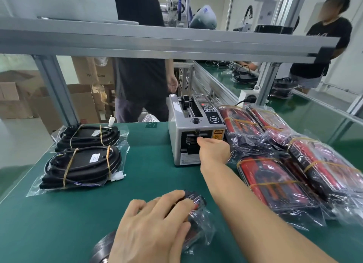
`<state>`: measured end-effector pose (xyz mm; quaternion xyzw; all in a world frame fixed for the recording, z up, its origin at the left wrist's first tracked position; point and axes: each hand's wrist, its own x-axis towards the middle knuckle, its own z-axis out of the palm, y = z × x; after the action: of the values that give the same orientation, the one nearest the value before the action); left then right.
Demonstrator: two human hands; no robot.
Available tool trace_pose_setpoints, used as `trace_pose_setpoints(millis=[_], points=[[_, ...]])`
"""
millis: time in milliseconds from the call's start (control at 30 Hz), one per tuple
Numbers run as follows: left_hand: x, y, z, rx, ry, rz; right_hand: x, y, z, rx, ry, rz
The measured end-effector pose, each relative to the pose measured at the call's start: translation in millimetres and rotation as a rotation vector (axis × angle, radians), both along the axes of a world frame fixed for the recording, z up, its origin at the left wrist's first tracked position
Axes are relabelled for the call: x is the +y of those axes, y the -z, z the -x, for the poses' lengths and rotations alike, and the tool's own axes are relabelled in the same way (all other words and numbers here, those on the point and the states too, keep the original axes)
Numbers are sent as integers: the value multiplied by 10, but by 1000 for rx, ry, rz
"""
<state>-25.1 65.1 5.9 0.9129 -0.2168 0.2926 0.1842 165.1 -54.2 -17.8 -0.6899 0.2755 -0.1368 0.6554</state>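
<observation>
A grey tape dispenser machine (182, 125) stands at the back of the green table (147, 164). My right hand (213, 150) reaches to its front slot, fingers at the opening; whether they pinch tape is hidden. Near the front edge my left hand (153, 227) lies flat with spread fingers on a black part in a clear plastic bag (200, 221), pressing it to the table.
Two bagged black cable bundles (84, 164) lie at the left. Several bagged red-and-black parts (275, 174) are piled at the right. An aluminium frame beam (157, 41) crosses overhead. A person in dark clothes (141, 76) stands behind the table; another person (322, 42) stands far right.
</observation>
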Motion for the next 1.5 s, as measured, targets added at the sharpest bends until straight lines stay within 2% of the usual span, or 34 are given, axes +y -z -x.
trace_pose_setpoints(millis=[133, 300, 400, 467, 567, 667, 800, 1033, 1200, 1500], points=[[-4, -10, 9, 33, 10, 20, 29, -58, -34, 49, 40, -66], [-17, 4, 33, 32, -10, 40, 57, -134, -26, 82, 44, -322], [-23, 20, 32, 23, -33, 59, -90, -303, 182, 133, -140, -553], [-20, 39, 25, 11, -40, 70, -261, -437, 420, 111, -313, -623], [-26, 64, 16, -7, -62, 98, -475, -573, 937, 71, -505, -480], [-55, 70, 34, -24, -112, 112, -488, -587, 1370, 56, -588, -312], [-92, 67, 65, -35, -161, 99, -437, -401, 1612, 40, -641, -332], [-156, 64, 105, 9, -235, 113, -374, -305, 1651, 17, -593, -337], [-151, 72, 110, 42, -209, 106, -288, -299, 1654, -26, -516, -297], [-156, 57, 106, 16, -185, 123, -283, -306, 1667, -101, -561, -191]])
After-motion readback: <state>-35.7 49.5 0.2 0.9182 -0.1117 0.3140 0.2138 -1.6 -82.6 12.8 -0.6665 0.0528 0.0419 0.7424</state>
